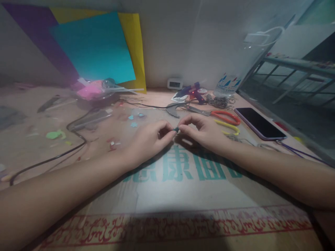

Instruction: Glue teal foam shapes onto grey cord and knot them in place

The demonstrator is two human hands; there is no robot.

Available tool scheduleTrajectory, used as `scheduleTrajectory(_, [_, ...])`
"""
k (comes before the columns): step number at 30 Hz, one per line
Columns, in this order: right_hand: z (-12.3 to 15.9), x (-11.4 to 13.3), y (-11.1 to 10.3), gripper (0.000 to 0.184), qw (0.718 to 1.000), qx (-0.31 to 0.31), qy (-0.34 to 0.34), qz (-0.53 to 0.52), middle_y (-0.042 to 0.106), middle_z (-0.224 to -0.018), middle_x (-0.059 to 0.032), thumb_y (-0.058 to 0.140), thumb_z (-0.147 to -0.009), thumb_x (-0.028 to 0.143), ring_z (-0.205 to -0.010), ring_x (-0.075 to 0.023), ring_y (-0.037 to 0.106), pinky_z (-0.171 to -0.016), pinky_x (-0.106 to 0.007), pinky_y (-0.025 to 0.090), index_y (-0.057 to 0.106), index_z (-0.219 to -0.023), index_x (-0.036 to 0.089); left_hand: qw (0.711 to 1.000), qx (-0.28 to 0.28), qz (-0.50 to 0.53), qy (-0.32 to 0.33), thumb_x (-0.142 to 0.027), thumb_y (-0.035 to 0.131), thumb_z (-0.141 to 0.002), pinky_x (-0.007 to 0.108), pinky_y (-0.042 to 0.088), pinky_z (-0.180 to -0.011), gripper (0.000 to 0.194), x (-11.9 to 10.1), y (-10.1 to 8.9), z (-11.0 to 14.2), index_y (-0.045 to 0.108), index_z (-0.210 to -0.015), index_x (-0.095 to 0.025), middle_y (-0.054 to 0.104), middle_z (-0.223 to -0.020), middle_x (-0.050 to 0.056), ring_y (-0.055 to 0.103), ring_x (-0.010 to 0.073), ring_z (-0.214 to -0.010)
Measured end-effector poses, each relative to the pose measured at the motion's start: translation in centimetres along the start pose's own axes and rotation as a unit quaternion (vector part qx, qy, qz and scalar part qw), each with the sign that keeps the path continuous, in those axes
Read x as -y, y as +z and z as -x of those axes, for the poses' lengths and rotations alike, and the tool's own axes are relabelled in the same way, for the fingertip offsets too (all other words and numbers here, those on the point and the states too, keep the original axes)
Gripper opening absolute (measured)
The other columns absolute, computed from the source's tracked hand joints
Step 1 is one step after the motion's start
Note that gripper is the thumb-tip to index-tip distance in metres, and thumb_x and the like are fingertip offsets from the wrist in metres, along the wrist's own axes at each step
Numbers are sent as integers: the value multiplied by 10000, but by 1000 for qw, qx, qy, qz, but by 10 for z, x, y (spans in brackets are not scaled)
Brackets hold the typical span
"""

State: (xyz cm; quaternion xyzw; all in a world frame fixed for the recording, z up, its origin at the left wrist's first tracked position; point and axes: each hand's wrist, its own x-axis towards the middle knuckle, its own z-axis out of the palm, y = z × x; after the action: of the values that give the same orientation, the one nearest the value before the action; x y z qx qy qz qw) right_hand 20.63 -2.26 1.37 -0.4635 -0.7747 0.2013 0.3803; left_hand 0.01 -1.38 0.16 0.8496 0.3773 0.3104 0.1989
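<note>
My left hand (149,139) and my right hand (201,130) meet in the middle of the table, both in a pinch. Between their fingertips sits a tiny dark piece (176,129), too small to name. Both hands hover just above a flattened cardboard sheet (183,198) with teal characters and a red patterned border. My forearms reach in from the lower left and lower right corners.
Orange-handled scissors (222,115), yellow-handled pliers (230,128) and a dark phone (259,123) lie right of my hands. A glue gun (192,92) stands behind. A black cable (70,139) runs left. Coloured paper sheets (96,48) lean on the wall; paper scraps (54,134) are scattered.
</note>
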Motion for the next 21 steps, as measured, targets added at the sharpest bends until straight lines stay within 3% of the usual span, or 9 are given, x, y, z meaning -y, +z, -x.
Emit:
scheduleTrajectory(5, [0,0,1,151,1000,4,-13,15,688,-774,-3,636,-861,334,-710,-144,597,-678,-262,443,664,-833,187,1000,1,10,0,-386,554,-918,260,413,-628,234,-1,0,-1,654,-879,-178,698,-794,6,598,146,-698])
scheduleTrajectory(13, [1,-2,1,154,999,24,-23,-7,687,-779,-5,634,-869,333,-727,-144,605,-707,-271,454,653,-829,185,999,6,38,4,-338,498,-944,262,426,-653,231,-1,-1,0,659,-914,-175,703,-820,6,610,147,-728])
scheduleTrajectory(16, [2,-4,2,186,998,35,18,-41,686,-781,-2,641,-874,371,-708,-138,607,-655,-258,457,650,-864,186,999,-3,47,-4,-327,520,-930,257,428,-659,203,0,0,0,655,-941,-176,700,-843,2,606,142,-738])
scheduleTrajectory(19, [2,-6,3,264,987,66,90,-118,673,-753,5,613,-892,458,-620,-125,587,-524,-229,422,632,-906,195,999,-7,44,-23,-296,547,-895,251,413,-636,159,0,0,-1,639,-857,-172,672,-779,-9,574,134,-688])
scheduleTrajectory(21, [2,-7,5,301,979,72,104,-159,656,-744,4,570,-915,489,-609,-119,581,-510,-221,424,629,-905,195,997,-4,55,-45,-296,541,-892,250,404,-630,168,-1,0,-3,626,-817,-171,653,-747,-13,560,135,-676])
